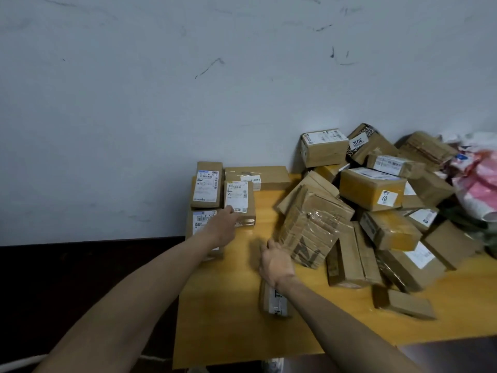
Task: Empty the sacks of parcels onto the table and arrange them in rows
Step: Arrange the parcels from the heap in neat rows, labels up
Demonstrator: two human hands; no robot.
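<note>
Several brown cardboard parcels lie in a neat group at the table's far left corner. My left hand reaches to them, and its fingers touch the near left corner of a small white-labelled parcel that lies flat there. My right hand grips a narrow brown parcel from above, low over the middle of the table; it is blurred. Just right of that hand a taped flat box leans on a loose heap of parcels. A crumpled pink and white sack lies at the far right.
The yellow wooden table stands against a pale wall. Its left edge drops to a dark floor. A small flat parcel lies alone near the front right. Bare tabletop shows at the front and between the rows and the heap.
</note>
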